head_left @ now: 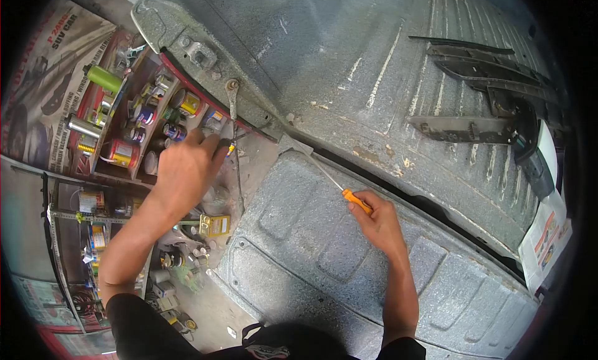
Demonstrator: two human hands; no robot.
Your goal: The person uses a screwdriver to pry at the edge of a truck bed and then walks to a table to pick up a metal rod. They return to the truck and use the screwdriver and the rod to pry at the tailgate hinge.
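Left hand (pixel 188 168) left of grey panel (pixel 293 226), fingers curled by slim dark item; cannot tell if gripped. Shaft of orange-handled screwdriver (pixel 356 201) slants up-left toward small metal plate (pixel 295 145) near panel's corner; right hand (pixel 381 225) grips handle.

Looks moderately bright, with diffuse, cool light. Catches a pale, soft glare low on the speckled lower metal panel (pixel 293 235) and a hazy sheen across the upper metal panel (pixel 349 54). Falls into deep shadow along the gap between them. Dims among the shelves (pixel 163 104). Bows strongly outward, stretching toward a round rim, then black corners. Stays fairly sharp centrally, softening outward, blurring small labels.
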